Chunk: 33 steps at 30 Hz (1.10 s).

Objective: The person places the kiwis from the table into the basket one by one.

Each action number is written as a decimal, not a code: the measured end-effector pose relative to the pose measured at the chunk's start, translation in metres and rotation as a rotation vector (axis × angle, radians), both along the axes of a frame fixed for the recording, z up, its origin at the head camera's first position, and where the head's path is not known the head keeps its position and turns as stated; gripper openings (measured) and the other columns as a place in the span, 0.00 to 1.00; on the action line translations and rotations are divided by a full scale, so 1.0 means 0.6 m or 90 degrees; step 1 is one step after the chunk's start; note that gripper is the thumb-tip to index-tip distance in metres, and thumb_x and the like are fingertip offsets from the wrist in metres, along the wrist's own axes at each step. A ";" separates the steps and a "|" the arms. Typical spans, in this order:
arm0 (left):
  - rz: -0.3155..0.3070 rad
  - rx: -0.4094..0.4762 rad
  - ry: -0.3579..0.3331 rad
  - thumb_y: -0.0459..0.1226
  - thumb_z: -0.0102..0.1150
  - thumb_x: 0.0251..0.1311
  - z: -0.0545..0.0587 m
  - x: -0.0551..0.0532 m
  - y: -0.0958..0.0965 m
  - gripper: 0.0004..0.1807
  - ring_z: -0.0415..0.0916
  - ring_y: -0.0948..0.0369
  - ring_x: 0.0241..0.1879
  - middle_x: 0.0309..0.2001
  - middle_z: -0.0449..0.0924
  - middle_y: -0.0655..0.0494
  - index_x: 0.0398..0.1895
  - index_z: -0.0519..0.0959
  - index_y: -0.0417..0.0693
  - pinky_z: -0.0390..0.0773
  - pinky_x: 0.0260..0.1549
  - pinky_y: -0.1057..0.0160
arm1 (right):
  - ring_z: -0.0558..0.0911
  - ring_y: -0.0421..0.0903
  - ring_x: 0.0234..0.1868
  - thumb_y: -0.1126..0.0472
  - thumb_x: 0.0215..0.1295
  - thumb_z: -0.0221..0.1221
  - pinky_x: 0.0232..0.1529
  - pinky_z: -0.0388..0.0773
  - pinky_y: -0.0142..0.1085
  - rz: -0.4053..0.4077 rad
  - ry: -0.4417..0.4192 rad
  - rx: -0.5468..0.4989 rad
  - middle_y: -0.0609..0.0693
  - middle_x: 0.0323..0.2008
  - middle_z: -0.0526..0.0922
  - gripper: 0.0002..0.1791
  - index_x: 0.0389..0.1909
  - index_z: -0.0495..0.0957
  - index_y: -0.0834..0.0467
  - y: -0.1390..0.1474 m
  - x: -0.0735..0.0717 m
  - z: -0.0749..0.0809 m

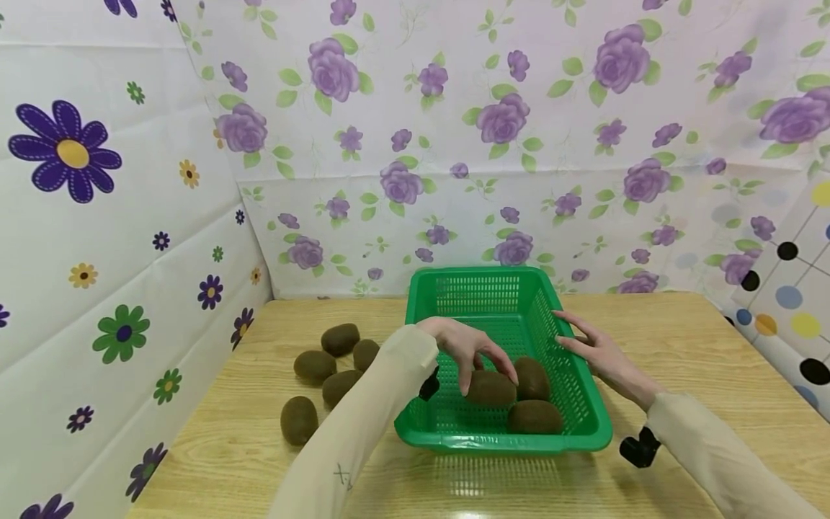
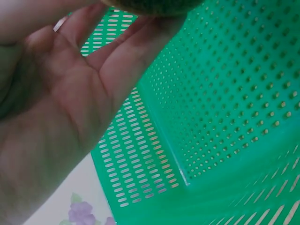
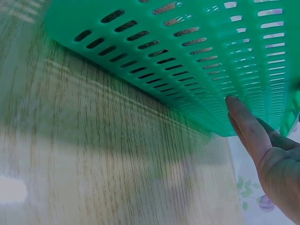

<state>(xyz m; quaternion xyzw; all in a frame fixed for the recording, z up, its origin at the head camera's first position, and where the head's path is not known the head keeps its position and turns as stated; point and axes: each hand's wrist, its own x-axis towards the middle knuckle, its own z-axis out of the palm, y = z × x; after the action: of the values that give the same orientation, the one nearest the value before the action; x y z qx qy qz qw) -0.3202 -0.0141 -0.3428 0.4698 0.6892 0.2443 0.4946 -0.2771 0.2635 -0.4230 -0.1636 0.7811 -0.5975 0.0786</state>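
A green plastic basket point(image 1: 502, 441) stands on the wooden table with several kiwis near its front. My left hand point(image 1: 468, 347) reaches down inside it and grips a kiwi point(image 1: 491, 390) between thumb and fingers. Beside that one lie another kiwi point(image 1: 532, 378) and a third kiwi point(image 1: 535, 417). In the left wrist view the gripped kiwi point(image 2: 152, 5) shows only at the top edge, against the fingers. My right hand point(image 1: 599, 358) rests at the basket's right side, fingers fairly straight and touching the rim. The right wrist view shows its fingertips against the slotted wall point(image 3: 187, 61).
Left of the basket, several kiwis lie loose on the table point(image 1: 214, 461), among them a kiwi point(image 1: 300, 420) nearest the front and a kiwi point(image 1: 340, 339) farther back. My left forearm partly covers this group. Flowered cloth point(image 1: 402, 231) hangs behind the table and at the sides.
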 end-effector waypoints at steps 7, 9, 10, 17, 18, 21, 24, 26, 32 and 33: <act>0.013 -0.038 -0.030 0.17 0.65 0.39 -0.012 0.005 -0.001 0.38 0.59 0.71 0.56 0.57 0.65 0.62 0.59 0.68 0.42 0.64 0.51 0.67 | 0.63 0.68 0.54 0.53 0.68 0.50 0.31 0.72 0.47 -0.004 0.003 0.006 0.57 0.68 0.39 0.33 0.70 0.48 0.51 -0.001 0.002 0.000; 0.017 -0.044 -0.031 0.17 0.64 0.39 -0.017 0.006 -0.002 0.38 0.59 0.71 0.56 0.57 0.65 0.62 0.59 0.69 0.42 0.64 0.50 0.67 | 0.55 0.68 0.60 0.54 0.68 0.49 0.42 0.70 0.52 -0.001 0.011 0.012 0.56 0.69 0.38 0.33 0.70 0.48 0.52 -0.001 0.001 0.001; 0.020 -0.044 -0.033 0.17 0.64 0.39 -0.019 0.006 -0.003 0.38 0.59 0.71 0.56 0.57 0.65 0.62 0.59 0.69 0.42 0.64 0.50 0.67 | 0.54 0.67 0.60 0.53 0.68 0.49 0.43 0.69 0.52 -0.001 0.015 0.018 0.55 0.69 0.38 0.33 0.70 0.48 0.51 -0.001 0.001 0.001; 0.033 -0.047 -0.050 0.16 0.64 0.39 -0.026 0.010 -0.003 0.38 0.59 0.70 0.55 0.56 0.66 0.61 0.58 0.69 0.42 0.64 0.50 0.67 | 0.69 0.63 0.46 0.53 0.68 0.50 0.24 0.69 0.47 -0.003 0.013 0.010 0.55 0.69 0.39 0.33 0.70 0.48 0.51 0.000 0.002 0.002; 0.036 -0.051 -0.052 0.16 0.64 0.39 -0.028 0.010 -0.002 0.37 0.59 0.70 0.55 0.56 0.66 0.61 0.58 0.69 0.42 0.65 0.50 0.67 | 0.70 0.60 0.44 0.54 0.68 0.49 0.20 0.68 0.46 -0.003 0.012 0.008 0.55 0.69 0.39 0.33 0.70 0.48 0.51 0.000 0.002 0.002; 0.040 -0.060 -0.069 0.15 0.63 0.39 -0.035 0.010 -0.002 0.37 0.59 0.69 0.55 0.55 0.65 0.62 0.58 0.69 0.41 0.66 0.48 0.66 | 0.70 0.57 0.42 0.54 0.68 0.50 0.12 0.50 0.48 0.000 0.007 -0.005 0.56 0.68 0.39 0.33 0.70 0.48 0.52 0.000 0.001 0.002; 0.049 -0.073 -0.078 0.14 0.62 0.38 -0.043 0.010 -0.001 0.37 0.59 0.69 0.54 0.55 0.64 0.62 0.57 0.69 0.41 0.72 0.43 0.63 | 0.59 0.64 0.58 0.55 0.68 0.50 0.16 0.62 0.44 0.003 0.012 0.000 0.55 0.69 0.37 0.33 0.70 0.48 0.53 0.000 0.001 0.002; 0.058 -0.082 -0.084 0.13 0.61 0.38 -0.048 0.011 0.000 0.37 0.59 0.68 0.54 0.54 0.64 0.62 0.57 0.69 0.42 0.75 0.38 0.60 | 0.55 0.67 0.60 0.54 0.68 0.50 0.30 0.71 0.48 0.004 0.013 0.003 0.55 0.69 0.37 0.33 0.70 0.48 0.53 0.000 0.000 0.001; 0.041 -0.094 -0.061 0.13 0.62 0.37 -0.062 0.014 -0.001 0.39 0.59 0.68 0.53 0.54 0.63 0.62 0.56 0.68 0.44 0.75 0.36 0.62 | 0.52 0.67 0.62 0.54 0.68 0.50 0.50 0.59 0.61 0.001 0.019 0.008 0.54 0.69 0.36 0.33 0.70 0.48 0.52 0.000 0.001 0.000; 0.036 -0.094 -0.060 0.13 0.62 0.37 -0.064 0.015 -0.001 0.38 0.58 0.68 0.53 0.54 0.63 0.61 0.56 0.67 0.44 0.74 0.38 0.63 | 0.51 0.67 0.62 0.54 0.68 0.50 0.50 0.58 0.62 0.000 0.019 0.009 0.54 0.69 0.36 0.33 0.70 0.48 0.52 0.000 0.001 0.000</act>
<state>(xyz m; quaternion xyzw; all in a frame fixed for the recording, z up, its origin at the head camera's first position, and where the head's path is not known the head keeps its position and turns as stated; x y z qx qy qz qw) -0.3113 -0.0149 -0.3813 0.4008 0.6942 0.2285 0.5525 -0.2767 0.2633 -0.4230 -0.1723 0.7863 -0.5895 0.0680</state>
